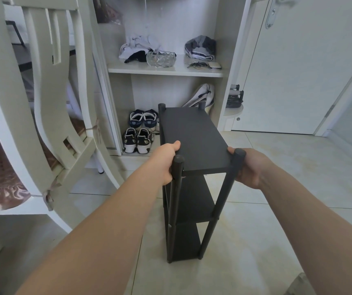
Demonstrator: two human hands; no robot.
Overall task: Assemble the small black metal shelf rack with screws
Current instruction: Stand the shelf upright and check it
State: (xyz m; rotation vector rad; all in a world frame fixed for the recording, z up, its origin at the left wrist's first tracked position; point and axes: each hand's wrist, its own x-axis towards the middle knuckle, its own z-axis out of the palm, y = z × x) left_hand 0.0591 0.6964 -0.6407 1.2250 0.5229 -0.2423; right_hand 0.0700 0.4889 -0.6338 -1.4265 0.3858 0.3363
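Note:
The black shelf rack (192, 135) stands upright on the tiled floor in the middle of the view, with three shelves and round posts at its corners. My left hand (166, 161) grips the left edge of the top shelf beside the near-left post, thumb on top. My right hand (249, 167) holds the right edge by the near-right post, thumb on the shelf surface. The rack's far end points toward an open wardrobe. No screws or tools are visible.
An open white wardrobe (166, 71) lies straight ahead, with shoes (139, 133) on its floor and a glass bowl (160, 58) and clothes on a shelf. White chairs (49, 103) crowd the left. A white door (298, 71) is at right. Pale floor tiles (277, 209) surround the rack.

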